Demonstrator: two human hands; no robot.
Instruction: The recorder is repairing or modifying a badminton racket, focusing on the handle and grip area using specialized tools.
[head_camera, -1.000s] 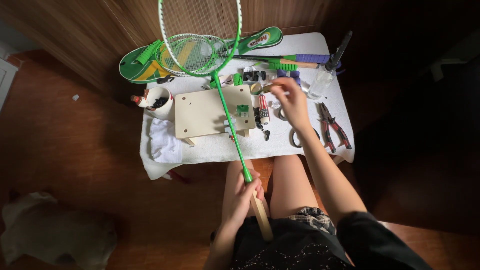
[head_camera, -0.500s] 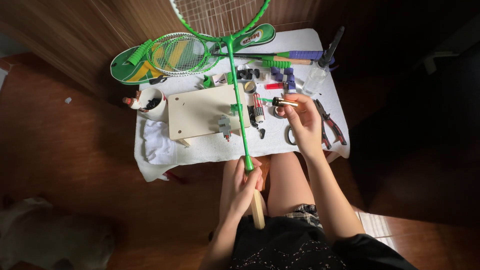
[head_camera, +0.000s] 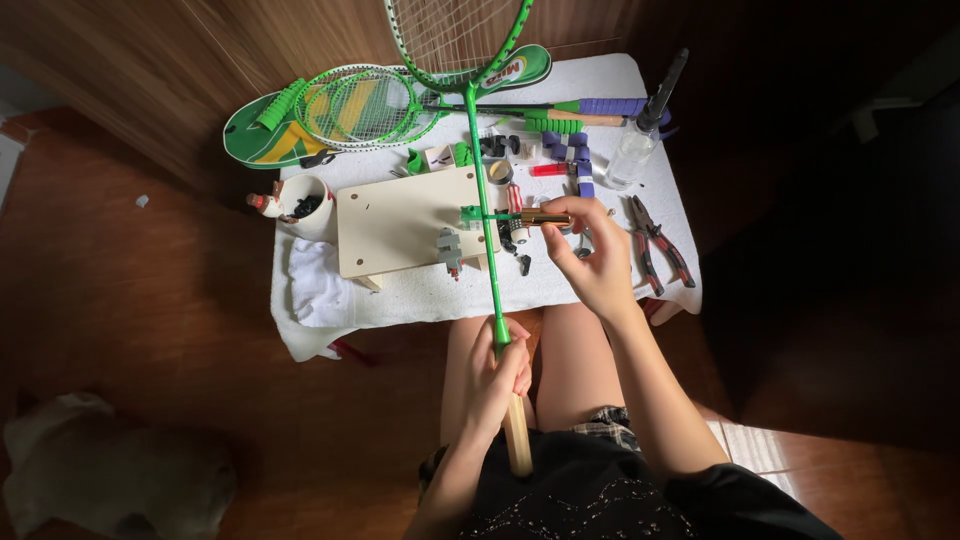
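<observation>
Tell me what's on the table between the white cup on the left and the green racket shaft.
In the head view, a pale wooden board lies between the white cup and the green racket shaft, with a small grey clamp at its near edge.

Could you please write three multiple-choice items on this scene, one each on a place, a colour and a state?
1. Where do the pliers lie? A on the floor; B on the table's right side; C in the white cup.
2. What colour is the held racket's shaft? A green; B red; C black.
3. What is the left hand doing? A resting open; B gripping the racket's handle; C holding the bottle.

B: they lie right of the right hand.
A: the shaft is plainly green.
B: its fingers wrap the handle.
</observation>
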